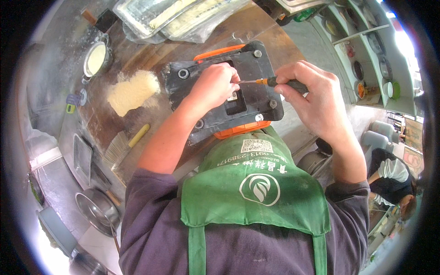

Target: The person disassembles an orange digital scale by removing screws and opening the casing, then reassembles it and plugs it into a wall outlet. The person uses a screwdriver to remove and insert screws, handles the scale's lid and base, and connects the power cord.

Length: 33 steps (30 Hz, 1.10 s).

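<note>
Screwdriver (272, 81) is gripped by fingers of right hand (314, 94), shaft pointed at left hand (215, 85). Left fingers are curled over black device (255, 98); their hold cannot be told.

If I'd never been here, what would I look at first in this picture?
Probably the big green apron, at the lower middle. Just above it is a black box with orange edges, a screwdriver in the right grip pointing across it. Then pale powder on the table, left of the box.
</note>
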Tool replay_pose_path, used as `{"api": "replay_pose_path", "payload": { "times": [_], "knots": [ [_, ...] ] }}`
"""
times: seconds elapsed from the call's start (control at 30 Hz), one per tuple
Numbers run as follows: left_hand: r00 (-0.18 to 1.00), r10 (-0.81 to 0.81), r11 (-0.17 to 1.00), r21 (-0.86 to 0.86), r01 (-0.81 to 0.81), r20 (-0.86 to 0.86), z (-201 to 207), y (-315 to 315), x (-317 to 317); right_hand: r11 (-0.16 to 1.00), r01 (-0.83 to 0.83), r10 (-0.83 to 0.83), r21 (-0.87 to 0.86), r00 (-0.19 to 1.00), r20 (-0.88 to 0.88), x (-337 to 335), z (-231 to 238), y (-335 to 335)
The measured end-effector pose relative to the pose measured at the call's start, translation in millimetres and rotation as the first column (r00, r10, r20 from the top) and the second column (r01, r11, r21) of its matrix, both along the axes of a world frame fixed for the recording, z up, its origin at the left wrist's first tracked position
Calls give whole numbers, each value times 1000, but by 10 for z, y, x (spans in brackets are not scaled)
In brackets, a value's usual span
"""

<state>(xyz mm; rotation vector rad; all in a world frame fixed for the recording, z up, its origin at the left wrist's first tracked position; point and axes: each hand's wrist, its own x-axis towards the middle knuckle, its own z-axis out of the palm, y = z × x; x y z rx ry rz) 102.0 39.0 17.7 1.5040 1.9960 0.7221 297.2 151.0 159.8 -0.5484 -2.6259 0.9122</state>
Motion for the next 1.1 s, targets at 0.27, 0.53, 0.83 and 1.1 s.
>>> {"api": "replay_pose_path", "payload": {
  "times": [0.27, 0.53, 0.83, 1.1],
  "knots": [
    [1000, -6, 1000, 27, 5, 19, -14, -31, 9, 999, -45, 45, 3, 999, -19, -16, -36, -7],
    [999, -40, 999, 6, 40, -7, -24, 2, -11, 995, -85, 85, 43, 996, 15, -73, -31, 22],
    [998, -57, 998, 13, 57, 1, -44, -3, -29, 997, -74, 74, 8, 997, 10, -127, 16, 36],
    [998, -69, 997, 31, 68, 14, -51, -22, -43, 989, -147, 147, 1, 989, 26, -140, -78, 32]
  ]
}}
